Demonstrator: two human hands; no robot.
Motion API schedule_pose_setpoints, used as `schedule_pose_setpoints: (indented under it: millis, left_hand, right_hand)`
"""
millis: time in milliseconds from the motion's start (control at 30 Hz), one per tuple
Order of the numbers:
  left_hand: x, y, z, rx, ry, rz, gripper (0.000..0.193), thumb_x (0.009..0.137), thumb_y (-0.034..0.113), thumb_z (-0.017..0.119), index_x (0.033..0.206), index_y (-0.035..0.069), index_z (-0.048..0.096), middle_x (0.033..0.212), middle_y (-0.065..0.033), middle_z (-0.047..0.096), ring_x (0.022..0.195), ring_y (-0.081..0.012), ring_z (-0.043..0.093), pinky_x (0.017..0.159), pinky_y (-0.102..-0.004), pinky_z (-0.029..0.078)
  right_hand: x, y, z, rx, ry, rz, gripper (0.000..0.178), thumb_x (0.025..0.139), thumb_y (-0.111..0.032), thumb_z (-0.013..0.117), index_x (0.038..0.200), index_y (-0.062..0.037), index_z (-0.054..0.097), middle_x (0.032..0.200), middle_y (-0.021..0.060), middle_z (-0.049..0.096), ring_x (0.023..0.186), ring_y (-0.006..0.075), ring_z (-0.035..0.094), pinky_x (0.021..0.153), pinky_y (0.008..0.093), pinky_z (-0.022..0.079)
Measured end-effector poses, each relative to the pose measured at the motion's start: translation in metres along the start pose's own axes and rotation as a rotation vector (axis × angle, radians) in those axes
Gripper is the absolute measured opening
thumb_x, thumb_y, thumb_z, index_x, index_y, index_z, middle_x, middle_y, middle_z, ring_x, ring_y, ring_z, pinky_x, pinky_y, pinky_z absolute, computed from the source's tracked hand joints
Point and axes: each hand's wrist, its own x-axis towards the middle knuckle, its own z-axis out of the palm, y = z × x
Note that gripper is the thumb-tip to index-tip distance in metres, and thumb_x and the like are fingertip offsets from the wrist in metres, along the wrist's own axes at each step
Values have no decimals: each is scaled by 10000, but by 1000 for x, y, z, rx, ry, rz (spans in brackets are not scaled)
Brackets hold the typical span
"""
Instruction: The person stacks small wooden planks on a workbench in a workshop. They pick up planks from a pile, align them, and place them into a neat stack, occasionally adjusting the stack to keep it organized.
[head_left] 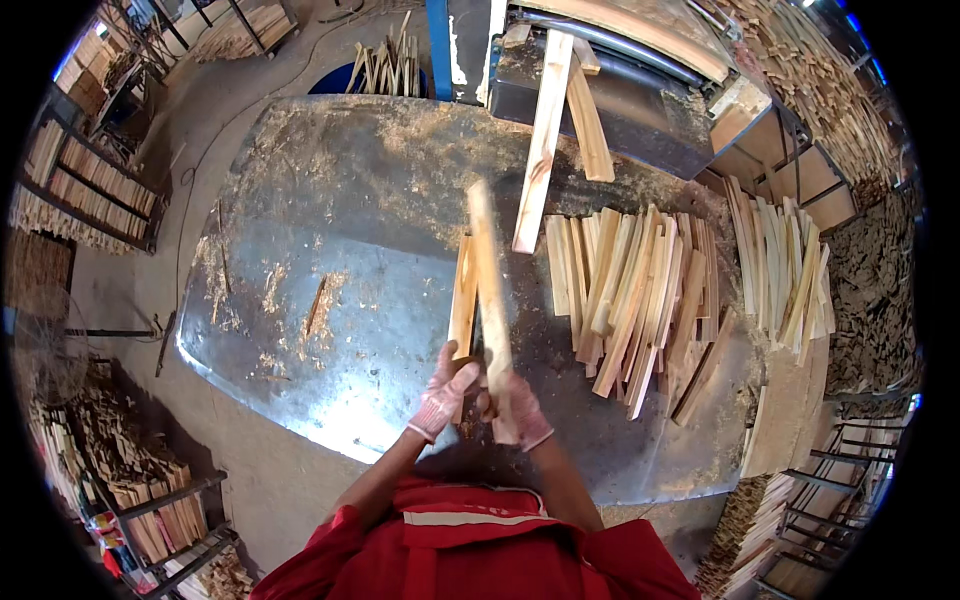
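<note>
My left hand (442,396), in a pale pink glove with bare fingertips, is closed round the lower part of a narrow wooden strip (462,296). Just beside it, my right hand (521,411) in a matching glove grips a longer, paler wooden slat (487,262), blurred a little by motion. The two pieces point away from me and nearly meet partway up, forming a narrow V. Both are held over the metal table (380,290), near its front edge. Some of the right fingers are hidden behind the slat.
To the right lies a loose pile of wooden strips (640,300). Two boards, one a long board (545,150), stick out from the roller machine (630,100) at the back. Sawdust (325,305) is scattered on the tabletop. A blue tub (330,80) of offcuts stands behind; stacked racks (90,190) are at left.
</note>
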Motion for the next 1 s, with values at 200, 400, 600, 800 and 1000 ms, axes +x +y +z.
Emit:
schedule_pose_setpoints:
  millis: [200, 400, 600, 800, 1000]
  left_hand:
    - [48, 20, 16, -193, 37, -215, 440, 935, 179, 576, 1340, 10, 535, 1057, -107, 662, 928, -211, 657, 844, -357, 558]
    - [43, 6, -60, -241, 128, -200, 381, 967, 165, 556, 1317, 15, 549, 1134, -133, 661, 1028, -247, 657, 889, -360, 556]
    - [20, 18, -226, 593, 665, -83, 280, 940, 252, 665, 1108, 29, 681, 930, -8, 681, 798, -98, 568, 686, -288, 485]
    - [-24, 91, -306, 1144, 868, -390, 482, 816, 357, 717, 1196, 63, 681, 1065, -162, 721, 939, -248, 683, 832, -389, 524]
    - [50, 74, -206, 1189, 599, 134, 658, 870, 100, 725, 1451, -5, 436, 1446, -197, 514, 1349, -303, 481, 1139, -390, 366]
  right_hand:
    - [56, -34, -23, -843, 431, -556, 471, 995, -386, 599, 1312, -38, 620, 1082, 85, 671, 944, 141, 634, 785, 282, 532]
    - [204, -163, -54, -1055, 654, -634, 713, 894, -394, 705, 1449, -16, 468, 1345, 191, 616, 1124, 384, 635, 971, 416, 498]
    - [246, -155, -83, -451, 210, -524, 532, 915, -347, 716, 1323, -30, 586, 1165, 74, 689, 1000, 227, 645, 917, 343, 502]
    - [131, 29, -54, -1028, 343, -454, 317, 1000, -352, 555, 1081, -57, 636, 861, 95, 648, 811, 249, 611, 720, 368, 512]
    - [63, 54, -19, -1621, 170, -202, 490, 1017, -459, 393, 919, -23, 595, 888, 223, 637, 863, 383, 658, 768, 470, 528]
